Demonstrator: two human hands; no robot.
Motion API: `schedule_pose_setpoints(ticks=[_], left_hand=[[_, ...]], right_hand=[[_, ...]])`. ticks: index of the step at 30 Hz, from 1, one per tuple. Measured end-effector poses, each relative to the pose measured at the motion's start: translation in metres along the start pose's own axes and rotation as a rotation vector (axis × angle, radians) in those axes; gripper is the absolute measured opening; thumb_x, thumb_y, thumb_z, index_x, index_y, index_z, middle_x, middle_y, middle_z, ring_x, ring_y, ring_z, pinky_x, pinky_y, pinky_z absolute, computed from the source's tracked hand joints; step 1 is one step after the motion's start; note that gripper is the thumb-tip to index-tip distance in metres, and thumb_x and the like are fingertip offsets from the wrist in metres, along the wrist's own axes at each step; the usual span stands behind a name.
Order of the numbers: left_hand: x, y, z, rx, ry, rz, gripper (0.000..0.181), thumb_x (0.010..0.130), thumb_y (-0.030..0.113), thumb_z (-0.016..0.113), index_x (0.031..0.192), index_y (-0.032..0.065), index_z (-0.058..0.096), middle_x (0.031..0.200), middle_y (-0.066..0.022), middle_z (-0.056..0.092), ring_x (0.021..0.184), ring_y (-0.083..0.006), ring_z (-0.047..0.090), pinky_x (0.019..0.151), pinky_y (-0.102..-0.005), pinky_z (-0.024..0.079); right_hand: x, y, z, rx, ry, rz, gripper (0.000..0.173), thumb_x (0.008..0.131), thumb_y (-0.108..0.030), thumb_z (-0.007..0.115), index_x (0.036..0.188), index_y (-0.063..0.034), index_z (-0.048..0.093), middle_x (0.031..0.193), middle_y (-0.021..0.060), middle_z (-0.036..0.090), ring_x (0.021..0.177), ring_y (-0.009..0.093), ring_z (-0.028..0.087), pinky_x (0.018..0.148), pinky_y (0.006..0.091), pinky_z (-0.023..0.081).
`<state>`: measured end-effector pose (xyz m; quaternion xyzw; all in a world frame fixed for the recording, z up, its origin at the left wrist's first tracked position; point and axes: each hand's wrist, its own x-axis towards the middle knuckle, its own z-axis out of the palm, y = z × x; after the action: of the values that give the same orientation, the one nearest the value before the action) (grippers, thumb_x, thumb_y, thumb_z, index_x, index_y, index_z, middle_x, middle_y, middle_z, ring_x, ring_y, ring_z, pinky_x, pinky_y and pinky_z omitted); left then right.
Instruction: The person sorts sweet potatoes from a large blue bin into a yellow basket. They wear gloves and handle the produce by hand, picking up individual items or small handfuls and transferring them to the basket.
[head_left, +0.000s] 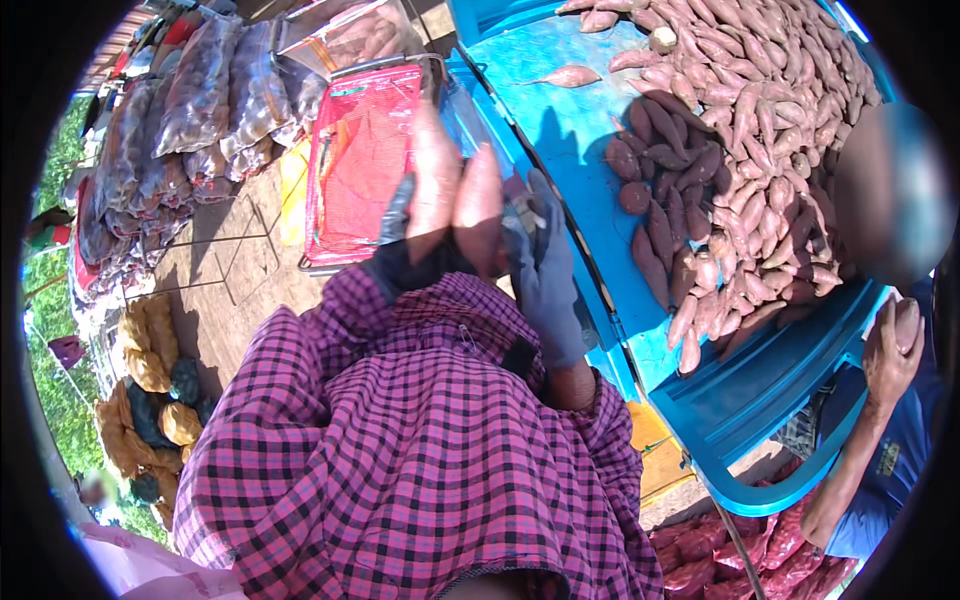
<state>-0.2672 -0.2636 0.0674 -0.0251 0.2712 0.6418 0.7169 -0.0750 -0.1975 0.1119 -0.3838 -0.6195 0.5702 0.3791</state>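
Note:
My left hand (411, 264), in a dark glove, grips a large pinkish sweet potato (433, 184) that stands upright and is blurred. A second sweet potato (478, 210) is upright right beside it, between my two hands. My right hand (546, 277), in a grey glove, is close to the second one's right side with fingers pointing up; whether it touches or grips it is unclear. Just beyond my left hand, a red mesh bag (364, 172) is stretched on a metal frame (301, 264).
To the right, a blue tray (592, 187) holds a large heap of sweet potatoes (765, 150). Another person's hand (892, 349) holds a sweet potato at its right side. Filled clear bags (199, 90) are stacked left, yellow sacks (146, 345) nearer, red mesh bags (757, 547) lower right.

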Motion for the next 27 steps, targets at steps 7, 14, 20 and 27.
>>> schedule_pose_setpoints(ticks=[7, 14, 20, 27], left_hand=[[-0.061, 0.126, -0.123, 0.387, 0.589, 0.148, 0.061, 0.093, 0.051, 0.048, 0.145, 0.02, 0.037, 0.146, -0.0086, 0.04, 0.133, -0.0281, 0.041, 0.107, -0.0506, 0.034], [-0.015, 0.135, -0.138, 0.604, 0.749, -0.074, 0.068, 0.087, 0.059, 0.054, 0.144, 0.0269, 0.038, 0.147, -0.0072, 0.038, 0.132, -0.0302, 0.04, 0.103, -0.0558, 0.036], [0.016, 0.134, -0.116, 0.883, 0.702, 0.065, 0.061, 0.091, 0.045, 0.058, 0.144, 0.0235, 0.038, 0.147, -0.0081, 0.04, 0.134, -0.0275, 0.039, 0.103, -0.0519, 0.035], [0.038, 0.047, 0.017, 1.722, 0.438, 0.591, 0.05, 0.094, 0.019, 0.061, 0.14, 0.0082, 0.043, 0.142, -0.0089, 0.045, 0.13, -0.0207, 0.042, 0.104, -0.0364, 0.035]], right_hand=[[-0.041, 0.057, -0.036, -0.18, 0.013, 0.244, 0.061, 0.093, -0.036, 0.059, 0.142, -0.0069, 0.039, 0.136, 0.0233, 0.047, 0.125, 0.037, 0.049, 0.102, 0.0406, 0.041], [-0.089, 0.07, -0.155, -0.156, 0.534, 0.485, 0.058, 0.094, -0.043, 0.058, 0.136, -0.0053, 0.044, 0.116, 0.0165, 0.058, 0.096, 0.021, 0.061, 0.083, 0.0329, 0.049], [-0.118, 0.09, -0.211, -0.482, 0.69, 0.724, 0.06, 0.087, -0.035, 0.069, 0.135, -0.0048, 0.048, 0.122, 0.0155, 0.06, 0.102, 0.023, 0.06, 0.082, 0.033, 0.048], [-0.072, 0.165, -0.218, -1.362, 0.245, 0.558, 0.082, 0.077, -0.049, 0.069, 0.142, -0.0111, 0.038, 0.135, 0.0217, 0.046, 0.118, 0.039, 0.051, 0.097, 0.0495, 0.042]])
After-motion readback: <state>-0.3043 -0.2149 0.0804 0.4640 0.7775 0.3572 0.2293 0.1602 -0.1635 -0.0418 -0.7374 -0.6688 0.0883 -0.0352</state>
